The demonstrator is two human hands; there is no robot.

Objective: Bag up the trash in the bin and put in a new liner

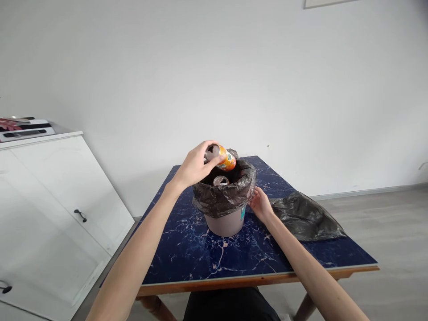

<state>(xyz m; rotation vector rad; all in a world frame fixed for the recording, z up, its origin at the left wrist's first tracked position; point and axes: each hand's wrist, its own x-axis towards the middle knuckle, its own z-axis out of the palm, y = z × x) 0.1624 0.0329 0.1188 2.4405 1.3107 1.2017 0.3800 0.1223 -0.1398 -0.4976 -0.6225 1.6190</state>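
My left hand [197, 162] is closed around an orange drink can [228, 160], holding it tilted over the mouth of a small trash bin [224, 225]. The can's opened top faces back toward me. A black trash bag [222, 200] lines the bin and folds down over its rim. Inside the bag, a second can [221, 181] shows its opened top. At the bin's right side, my right hand [261, 203] has its fingers bent at the bag's overhanging edge, gripping it; some fingertips are hidden.
The bin stands on a blue marble-patterned table [187, 254] with a wooden edge. Another black plastic bag [306, 218] lies flat on the right of the table. A white cabinet [56, 214] stands at left, and a pale wall [234, 80] rises behind.
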